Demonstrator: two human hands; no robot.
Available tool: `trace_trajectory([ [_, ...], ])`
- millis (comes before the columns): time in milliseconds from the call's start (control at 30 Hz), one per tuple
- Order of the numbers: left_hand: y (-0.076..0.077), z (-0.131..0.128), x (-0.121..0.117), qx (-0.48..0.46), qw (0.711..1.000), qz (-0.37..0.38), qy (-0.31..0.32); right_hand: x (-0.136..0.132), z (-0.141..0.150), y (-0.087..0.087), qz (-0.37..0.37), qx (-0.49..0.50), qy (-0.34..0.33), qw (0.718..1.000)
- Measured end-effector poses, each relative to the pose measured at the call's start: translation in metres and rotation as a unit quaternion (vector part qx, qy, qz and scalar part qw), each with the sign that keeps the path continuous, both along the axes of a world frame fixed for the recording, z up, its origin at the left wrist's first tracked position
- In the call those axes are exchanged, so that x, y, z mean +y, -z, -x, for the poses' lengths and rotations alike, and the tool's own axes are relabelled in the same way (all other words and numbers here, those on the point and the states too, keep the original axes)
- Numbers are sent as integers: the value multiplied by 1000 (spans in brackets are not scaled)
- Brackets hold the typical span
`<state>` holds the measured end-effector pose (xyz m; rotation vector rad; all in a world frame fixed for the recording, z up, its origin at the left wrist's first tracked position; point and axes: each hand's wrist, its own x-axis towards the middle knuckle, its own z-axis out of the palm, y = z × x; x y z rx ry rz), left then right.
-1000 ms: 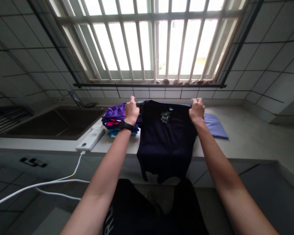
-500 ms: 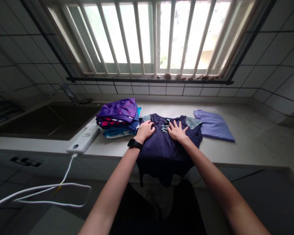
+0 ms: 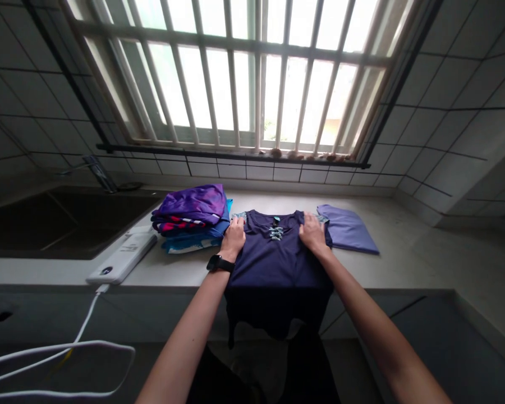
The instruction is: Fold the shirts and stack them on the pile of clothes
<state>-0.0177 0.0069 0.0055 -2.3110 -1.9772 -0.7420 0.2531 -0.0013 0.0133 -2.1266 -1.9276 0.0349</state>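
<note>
I've got the navy shirt [image 3: 278, 261] front-up on the counter [image 3: 399, 264], its lower part hanging over the edge — left hand [image 3: 234, 237] fingers bent, right hand [image 3: 313, 231] flatter, at its shoulders, clamped or not I can't tell — and that overhang could drag it floorward if both let go.

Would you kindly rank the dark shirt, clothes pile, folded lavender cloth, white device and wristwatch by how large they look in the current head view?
Largest to smallest:
1. Dark shirt
2. Clothes pile
3. Folded lavender cloth and white device: too alike to rank
4. Wristwatch
</note>
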Motion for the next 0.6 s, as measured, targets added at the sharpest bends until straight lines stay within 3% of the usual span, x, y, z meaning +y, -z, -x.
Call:
trace_trajectory([
  [100, -1, -1, 1, 10, 998, -14, 56, -2, -28, 1, -26, 26, 146, 989],
  [200, -1, -2, 0, 31, 995, -11, 89, 4, -59, -4, -32, 96, 138, 985],
  [333, -1, 0, -1, 39, 997, -13, 71, 18, -87, -16, -100, 174, 130, 971],
  [433, 0, 1, -1, 54, 996, -12, 69, 26, -99, -21, -133, 165, 139, 967],
  [600, 0, -2, -2, 70, 997, 4, 15, 22, -104, -21, -93, 116, 195, 969],
])
